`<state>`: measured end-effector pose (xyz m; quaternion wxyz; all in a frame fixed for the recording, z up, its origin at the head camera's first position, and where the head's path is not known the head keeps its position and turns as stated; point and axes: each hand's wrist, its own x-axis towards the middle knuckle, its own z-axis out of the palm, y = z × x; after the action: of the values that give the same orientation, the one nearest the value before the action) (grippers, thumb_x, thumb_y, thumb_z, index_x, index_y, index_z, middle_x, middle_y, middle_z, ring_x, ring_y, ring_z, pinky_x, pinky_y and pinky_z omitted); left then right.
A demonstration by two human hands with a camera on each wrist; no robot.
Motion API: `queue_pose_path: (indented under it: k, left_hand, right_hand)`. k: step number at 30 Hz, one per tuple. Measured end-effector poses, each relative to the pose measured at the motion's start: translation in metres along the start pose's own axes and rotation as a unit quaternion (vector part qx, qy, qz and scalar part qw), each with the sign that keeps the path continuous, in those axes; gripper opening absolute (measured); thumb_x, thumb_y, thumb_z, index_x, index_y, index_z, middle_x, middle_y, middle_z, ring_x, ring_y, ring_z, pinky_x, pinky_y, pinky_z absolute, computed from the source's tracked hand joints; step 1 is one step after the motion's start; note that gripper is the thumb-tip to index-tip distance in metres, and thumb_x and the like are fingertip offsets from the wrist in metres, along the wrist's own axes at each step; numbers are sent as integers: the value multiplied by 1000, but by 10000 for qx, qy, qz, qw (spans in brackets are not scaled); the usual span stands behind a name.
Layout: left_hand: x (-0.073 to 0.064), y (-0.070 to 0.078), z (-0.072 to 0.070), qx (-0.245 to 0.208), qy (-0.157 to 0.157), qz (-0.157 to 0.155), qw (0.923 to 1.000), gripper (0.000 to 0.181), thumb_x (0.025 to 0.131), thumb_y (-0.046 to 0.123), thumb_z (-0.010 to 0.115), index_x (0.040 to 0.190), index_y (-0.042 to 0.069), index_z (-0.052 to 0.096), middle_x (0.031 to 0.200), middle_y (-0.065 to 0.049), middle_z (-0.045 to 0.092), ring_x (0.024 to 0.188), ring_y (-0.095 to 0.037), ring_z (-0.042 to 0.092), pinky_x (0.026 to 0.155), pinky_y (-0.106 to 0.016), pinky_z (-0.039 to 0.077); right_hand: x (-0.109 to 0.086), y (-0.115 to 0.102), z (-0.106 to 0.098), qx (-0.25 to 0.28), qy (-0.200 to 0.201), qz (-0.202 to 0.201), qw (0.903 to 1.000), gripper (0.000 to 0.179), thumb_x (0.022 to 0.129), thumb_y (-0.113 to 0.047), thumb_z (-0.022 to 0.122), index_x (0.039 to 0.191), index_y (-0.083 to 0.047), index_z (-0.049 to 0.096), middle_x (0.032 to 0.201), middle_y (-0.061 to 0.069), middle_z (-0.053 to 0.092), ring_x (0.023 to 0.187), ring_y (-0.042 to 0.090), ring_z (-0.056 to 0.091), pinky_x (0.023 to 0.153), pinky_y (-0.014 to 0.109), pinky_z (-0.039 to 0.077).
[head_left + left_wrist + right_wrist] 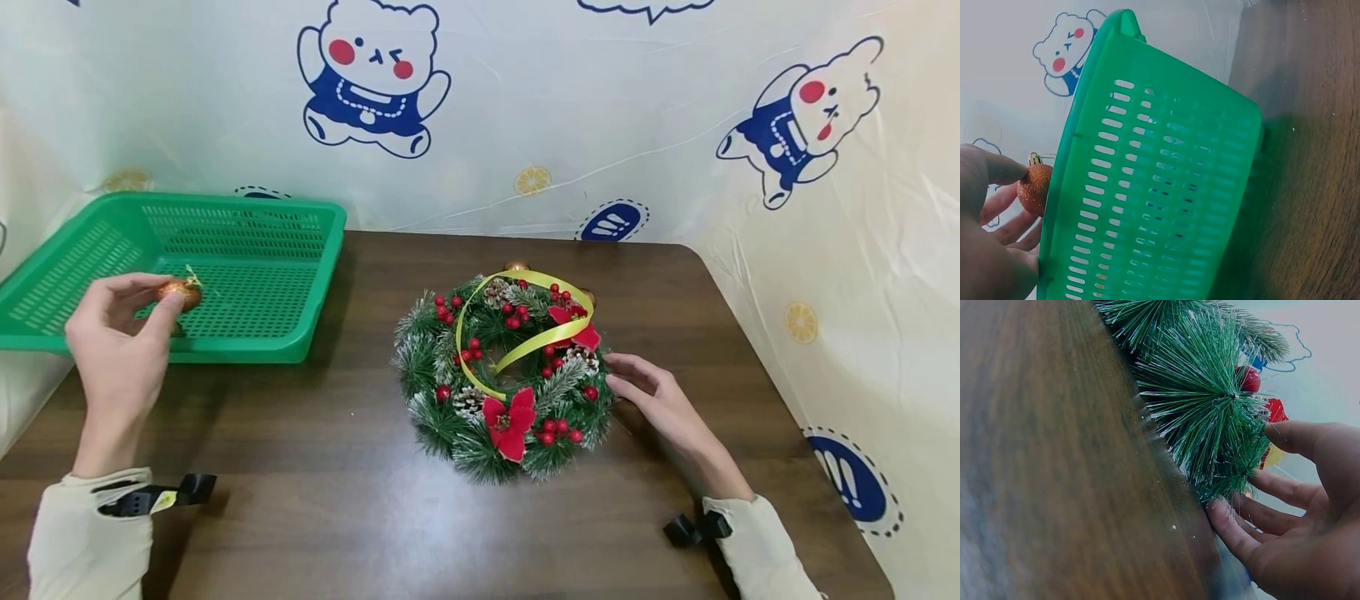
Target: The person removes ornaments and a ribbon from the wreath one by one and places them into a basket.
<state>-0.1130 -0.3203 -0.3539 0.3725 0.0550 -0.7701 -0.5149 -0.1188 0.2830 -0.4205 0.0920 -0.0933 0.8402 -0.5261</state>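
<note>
With thumb and fingertips, my left hand (123, 342) pinches a small orange glitter bauble (182, 293) with a gold cap and string, over the near left part of the green plastic basket (318, 283). In the left wrist view the bauble (1034, 189) is partly behind the basket's rim. My right hand (663, 404) holds the right edge of a green Christmas wreath (442, 421), which lies flat on the table. Thumb and fingers stand on either side of the wreath's needles (1210, 406) in the right wrist view. Red berries, red flowers, pinecones and a yellow ribbon (551, 337) decorate the wreath.
Another bauble (516, 266) shows behind the wreath's far edge, mostly hidden. The brown wooden table (360, 533) meets a hanging white sheet (495, 108) with printed bears at the back and right. The basket stands at the table's back left corner.
</note>
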Motion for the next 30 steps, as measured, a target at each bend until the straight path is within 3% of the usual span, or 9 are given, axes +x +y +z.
queue_pose_path:
  k: [12,18,23,25,30]
  left_hand:
    - [3,-1,-3,-62,269,-157,9995,29,90,1,70,119,-3,66,109,2,67,106,-15,63,90,-19,47]
    - [2,-1,-3,-83,215,-52,9997,29,91,-1,68,120,-4,64,111,-1,68,110,-17,64,90,-19,48]
    - [1,0,-4,-173,197,-183,9995,30,90,-3,68,120,-5,64,112,-1,68,113,-17,63,96,-21,48]
    - [1,0,-3,-292,205,-248,9991,30,89,-4,68,119,-5,64,111,-2,68,113,-18,63,97,-21,48]
    - [2,1,-3,-1182,213,-352,9921,29,86,-8,70,114,-8,66,107,-8,69,110,-22,64,95,-20,48]
  right_hand:
    - [1,2,-2,-24,-55,-35,10000,45,101,-34,60,141,-15,54,141,7,55,126,25,52,95,16,46]
    - [2,2,-2,-4,-54,-38,10000,45,101,-35,60,141,-15,54,140,7,55,127,24,52,95,16,47]
    - [1,2,-1,-13,-52,-31,10000,45,100,-35,60,141,-15,54,140,7,55,127,24,52,94,16,47]
    - [1,2,-1,-13,-55,-25,10000,46,100,-35,60,141,-15,54,141,7,55,127,24,52,94,16,47]
    - [1,1,-1,7,-47,5,10000,47,100,-35,61,141,-15,53,141,7,54,127,24,52,94,16,47]
